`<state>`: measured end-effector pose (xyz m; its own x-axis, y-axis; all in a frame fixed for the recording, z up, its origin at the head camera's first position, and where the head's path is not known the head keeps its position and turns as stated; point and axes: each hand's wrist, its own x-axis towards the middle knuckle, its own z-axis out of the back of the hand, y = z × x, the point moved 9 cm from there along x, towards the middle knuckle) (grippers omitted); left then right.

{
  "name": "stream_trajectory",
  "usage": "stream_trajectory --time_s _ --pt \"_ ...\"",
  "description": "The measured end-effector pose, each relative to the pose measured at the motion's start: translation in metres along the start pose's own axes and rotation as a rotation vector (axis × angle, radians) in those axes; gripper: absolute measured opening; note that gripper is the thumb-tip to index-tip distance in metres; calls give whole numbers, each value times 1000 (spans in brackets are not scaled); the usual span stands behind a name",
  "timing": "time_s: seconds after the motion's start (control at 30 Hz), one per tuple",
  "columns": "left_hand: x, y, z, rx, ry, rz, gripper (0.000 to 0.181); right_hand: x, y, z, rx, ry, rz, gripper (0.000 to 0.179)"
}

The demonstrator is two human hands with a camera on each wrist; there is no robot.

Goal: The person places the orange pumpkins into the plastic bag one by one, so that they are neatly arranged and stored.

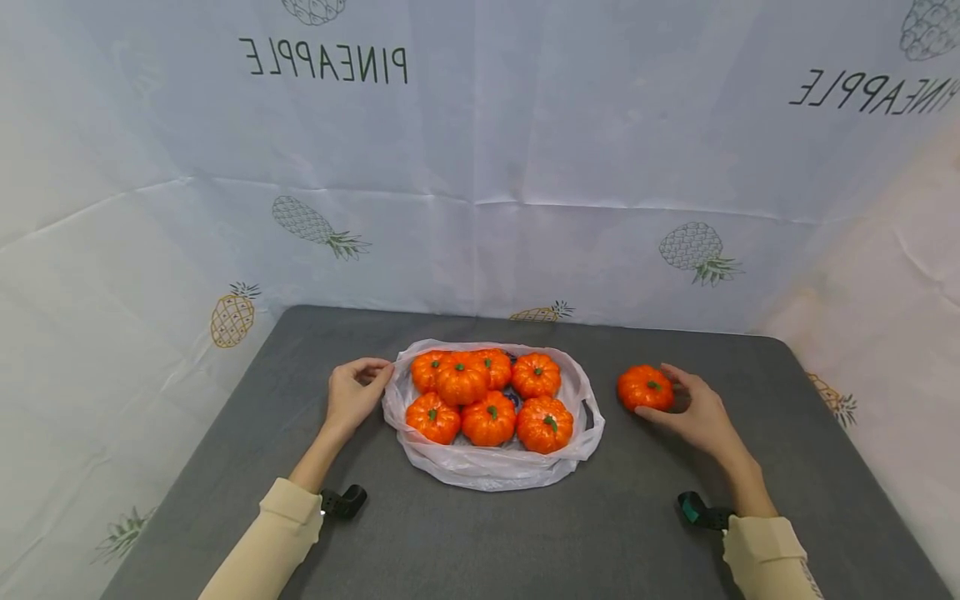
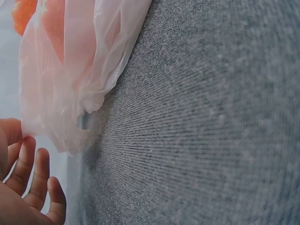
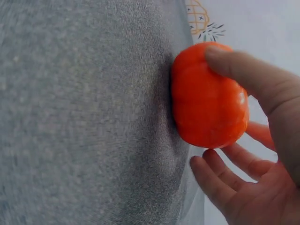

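Note:
A white plastic bag [image 1: 491, 477] lies with its mouth spread wide, several small orange pumpkins [image 1: 489, 419] inside it. At the bag's left edge, my left hand [image 1: 352, 396] pinches the thin plastic between thumb and forefinger. The other fingers of that hand are loosely bent in the left wrist view. To the right of the bag, a single orange pumpkin [image 1: 643, 388] with a green stem rests on the table. My right hand [image 1: 697, 415] grips it, with the thumb on the near side and the fingers on the far side. Something dark blue shows between the bagged pumpkins, mostly hidden.
The dark grey table [image 1: 465, 550] carries the bag and the loose pumpkin. Behind it and at its sides hangs a white cloth [image 1: 480, 150] printed with pineapples. A bag handle loop [image 1: 592, 417] sticks out on the bag's right side. Black bands are on both wrists.

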<state>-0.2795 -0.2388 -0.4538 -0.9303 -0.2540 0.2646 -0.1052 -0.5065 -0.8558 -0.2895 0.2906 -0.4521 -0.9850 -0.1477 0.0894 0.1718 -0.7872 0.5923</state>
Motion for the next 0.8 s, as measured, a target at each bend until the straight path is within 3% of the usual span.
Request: stream_trajectory --time_s 0.47,0.8 --pt "0 1 -1 -21 7 9 18 -1 2 -5 35 8 -24 84" --pt "1 2 -2 -16 7 12 15 -5 25 9 88 -150 44 83"
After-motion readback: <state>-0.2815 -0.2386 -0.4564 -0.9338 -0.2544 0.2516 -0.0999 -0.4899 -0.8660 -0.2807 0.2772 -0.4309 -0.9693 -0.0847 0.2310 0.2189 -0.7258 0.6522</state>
